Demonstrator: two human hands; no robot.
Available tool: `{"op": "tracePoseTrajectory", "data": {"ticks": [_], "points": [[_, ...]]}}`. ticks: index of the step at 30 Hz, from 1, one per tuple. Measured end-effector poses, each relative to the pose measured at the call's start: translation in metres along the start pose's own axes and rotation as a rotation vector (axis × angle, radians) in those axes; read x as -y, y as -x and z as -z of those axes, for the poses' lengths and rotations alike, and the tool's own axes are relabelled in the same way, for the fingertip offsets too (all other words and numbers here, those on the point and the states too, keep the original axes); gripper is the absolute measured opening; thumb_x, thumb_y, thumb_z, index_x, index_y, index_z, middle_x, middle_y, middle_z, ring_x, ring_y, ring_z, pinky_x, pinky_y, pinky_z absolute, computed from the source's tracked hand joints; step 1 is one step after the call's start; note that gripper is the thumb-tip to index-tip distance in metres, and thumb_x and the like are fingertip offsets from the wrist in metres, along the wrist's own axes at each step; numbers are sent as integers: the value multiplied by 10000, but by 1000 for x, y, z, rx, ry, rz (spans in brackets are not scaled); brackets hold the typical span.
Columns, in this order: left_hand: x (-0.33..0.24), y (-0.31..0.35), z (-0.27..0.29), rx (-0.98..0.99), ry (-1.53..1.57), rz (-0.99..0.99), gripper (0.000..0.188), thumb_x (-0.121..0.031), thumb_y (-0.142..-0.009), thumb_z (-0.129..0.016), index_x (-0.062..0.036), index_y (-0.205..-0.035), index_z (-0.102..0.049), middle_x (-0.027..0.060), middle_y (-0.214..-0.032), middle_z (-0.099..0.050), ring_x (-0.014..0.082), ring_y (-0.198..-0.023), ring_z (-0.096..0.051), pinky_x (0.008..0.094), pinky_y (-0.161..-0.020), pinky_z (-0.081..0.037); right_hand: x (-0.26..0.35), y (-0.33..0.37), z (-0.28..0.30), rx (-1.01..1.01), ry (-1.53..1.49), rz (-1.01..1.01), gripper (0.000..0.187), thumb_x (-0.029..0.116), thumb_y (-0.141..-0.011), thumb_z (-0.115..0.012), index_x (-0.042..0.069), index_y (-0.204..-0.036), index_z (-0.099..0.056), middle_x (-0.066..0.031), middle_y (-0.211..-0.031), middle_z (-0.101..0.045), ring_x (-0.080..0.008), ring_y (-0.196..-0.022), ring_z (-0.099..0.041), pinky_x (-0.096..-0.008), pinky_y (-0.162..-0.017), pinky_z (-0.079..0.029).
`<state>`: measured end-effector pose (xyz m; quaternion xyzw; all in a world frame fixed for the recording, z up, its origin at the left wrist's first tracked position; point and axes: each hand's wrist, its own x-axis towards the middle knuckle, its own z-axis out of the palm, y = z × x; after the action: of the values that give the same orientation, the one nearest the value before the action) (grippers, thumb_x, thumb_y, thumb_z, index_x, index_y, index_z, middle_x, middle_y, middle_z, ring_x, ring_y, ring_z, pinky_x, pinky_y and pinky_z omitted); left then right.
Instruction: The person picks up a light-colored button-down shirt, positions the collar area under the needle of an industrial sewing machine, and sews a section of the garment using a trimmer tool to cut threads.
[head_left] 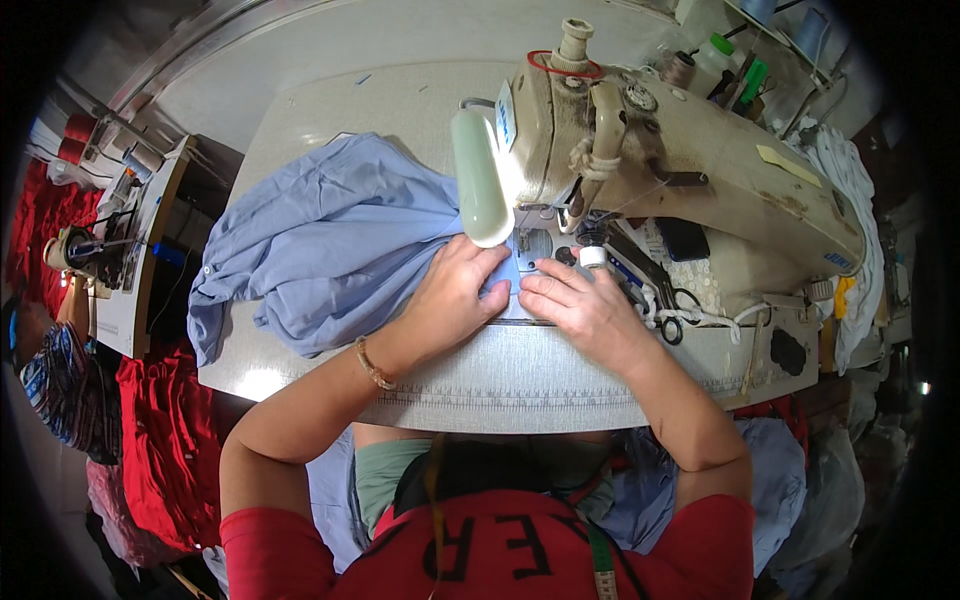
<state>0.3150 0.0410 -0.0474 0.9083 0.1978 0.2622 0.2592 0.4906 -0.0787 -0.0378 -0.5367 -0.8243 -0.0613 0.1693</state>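
A light blue shirt (320,225) lies bunched on the left of the sewing table, and a narrow part of it runs under the sewing machine's (690,150) needle area. My left hand (458,290) grips the cloth just left of the presser foot, thumb apart from the bent fingers. My right hand (585,305) holds the small strip of cloth from the other side, its fingertips close together near the front of the needle plate (535,245). A bright lamp with a pale green housing (482,180) hangs over my left hand and hides part of the cloth.
Black-handled scissors (672,318), a white-capped bottle (593,257) and a dark phone-like object (684,240) lie right of my right hand. A ruler strip (500,398) runs along the table's front edge. At far left, another person (60,370) sits by a second machine, near red garments (170,450).
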Motion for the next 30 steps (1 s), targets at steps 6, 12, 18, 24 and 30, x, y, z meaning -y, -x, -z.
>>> {"op": "tracePoseTrajectory", "data": {"ticks": [6, 12, 18, 24, 30], "points": [[8, -15, 1, 81, 58, 63, 353, -103, -774, -607, 57, -1087, -573, 201, -1091, -563, 348, -1049, -510, 396, -918, -401, -8, -6, -2, -23, -37, -78, 272, 102, -800, -502, 88, -1037, -634, -28, -1115, -589, -216, -1121, -532, -482, -949, -349], [21, -27, -6, 114, 101, 129, 273, -102, -782, -597, 32, -1019, -608, 207, -1030, -585, 360, -1002, -517, 395, -893, -410, -13, -10, -2, 20, -16, -155, 309, 70, -802, -480, 88, -1078, -619, -42, -1141, -578, -228, -1109, -514, -448, -940, -347], [32, -34, -12, 82, 132, 109, 221, -114, -770, -599, 6, -951, -643, 218, -988, -601, 363, -976, -529, 403, -873, -418, -14, -11, -4, -37, -18, -172, 314, 47, -812, -478, 76, -1092, -616, -74, -1112, -595, -230, -1076, -523, -494, -1017, -286], [35, -37, -12, 109, 99, 124, 220, -120, -755, -609, 1, -933, -653, 218, -976, -611, 363, -963, -541, 406, -859, -425, -15, -9, -6, 41, -37, -255, 443, -40, -780, -440, 137, -1150, -606, -53, -1236, -537, -263, -1162, -493, -571, -1013, -273], [35, -38, -12, 92, 90, 90, 211, -113, -759, -606, -1, -932, -649, 216, -968, -607, 365, -964, -538, 403, -870, -426, -17, -9, -7, 23, -21, -251, 466, -56, -767, -443, 143, -1156, -605, -55, -1236, -535, -275, -1137, -510, -590, -1004, -276]]}}
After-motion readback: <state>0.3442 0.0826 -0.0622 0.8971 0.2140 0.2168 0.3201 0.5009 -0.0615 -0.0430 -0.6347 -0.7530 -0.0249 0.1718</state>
